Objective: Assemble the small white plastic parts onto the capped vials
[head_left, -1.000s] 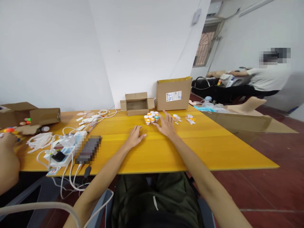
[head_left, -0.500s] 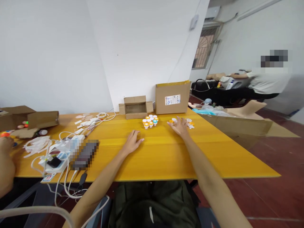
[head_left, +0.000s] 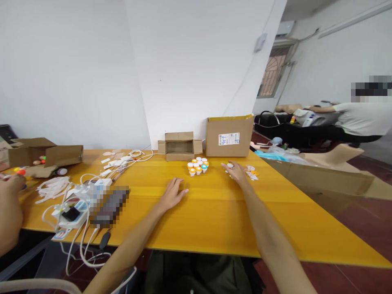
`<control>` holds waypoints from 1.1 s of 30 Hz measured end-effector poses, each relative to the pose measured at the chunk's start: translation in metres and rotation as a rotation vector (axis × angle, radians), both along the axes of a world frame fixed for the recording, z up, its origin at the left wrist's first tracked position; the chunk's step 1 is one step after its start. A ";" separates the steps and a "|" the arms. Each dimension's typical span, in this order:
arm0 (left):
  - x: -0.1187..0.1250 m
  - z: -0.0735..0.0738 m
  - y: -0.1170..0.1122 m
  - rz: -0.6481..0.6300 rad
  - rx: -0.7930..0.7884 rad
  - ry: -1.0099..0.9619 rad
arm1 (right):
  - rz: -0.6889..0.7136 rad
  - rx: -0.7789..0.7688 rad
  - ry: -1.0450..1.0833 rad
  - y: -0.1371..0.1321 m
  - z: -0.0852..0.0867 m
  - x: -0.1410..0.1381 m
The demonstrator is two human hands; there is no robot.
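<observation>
My left hand [head_left: 174, 194] rests on the yellow table with its fingers apart and nothing in them. Beyond it stands a tight cluster of small white-and-orange capped pieces [head_left: 196, 165], one of them with a teal rim [head_left: 204, 168]. My right hand [head_left: 237, 173] reaches over loose small parts, fingers spread around a round white piece [head_left: 230, 165]. Whether the fingertips touch that piece is hard to see. To the right of this hand lie more loose parts, white and clear with some orange [head_left: 252, 174].
An open small carton [head_left: 180, 157] and a taller closed box [head_left: 229, 149] stand against the wall. A power strip [head_left: 76, 214], cables and a dark, pixelated item [head_left: 110, 207] lie left. Another person's hand [head_left: 11, 185] is at the far left; someone sits at the right.
The view has tilted up and turned slightly left. My right hand has drawn its spread fingers in around the loose parts. My left hand stays on the table.
</observation>
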State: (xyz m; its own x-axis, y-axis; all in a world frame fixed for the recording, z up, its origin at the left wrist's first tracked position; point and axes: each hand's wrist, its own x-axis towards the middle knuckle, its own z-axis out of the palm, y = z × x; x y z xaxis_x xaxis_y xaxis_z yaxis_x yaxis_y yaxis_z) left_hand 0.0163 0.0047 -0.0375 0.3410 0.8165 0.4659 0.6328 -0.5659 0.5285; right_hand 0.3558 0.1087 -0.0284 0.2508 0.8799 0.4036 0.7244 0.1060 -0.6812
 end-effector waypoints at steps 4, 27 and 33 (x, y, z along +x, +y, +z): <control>0.001 0.000 -0.002 0.006 0.009 0.016 | 0.023 -0.089 0.057 0.002 0.003 0.002; 0.000 0.006 -0.002 -0.015 -0.035 0.098 | 0.274 -0.048 0.059 0.001 0.003 -0.008; -0.001 0.007 0.000 -0.037 -0.023 0.081 | 0.321 -0.026 0.022 -0.016 0.006 -0.025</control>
State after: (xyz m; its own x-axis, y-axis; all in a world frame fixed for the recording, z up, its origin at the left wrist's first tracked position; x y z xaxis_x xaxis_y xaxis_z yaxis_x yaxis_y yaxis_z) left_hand 0.0154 0.0049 -0.0306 0.4074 0.8129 0.4162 0.6530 -0.5779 0.4895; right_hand 0.3310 0.0929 -0.0227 -0.0325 0.9255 0.3773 0.6418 0.3087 -0.7020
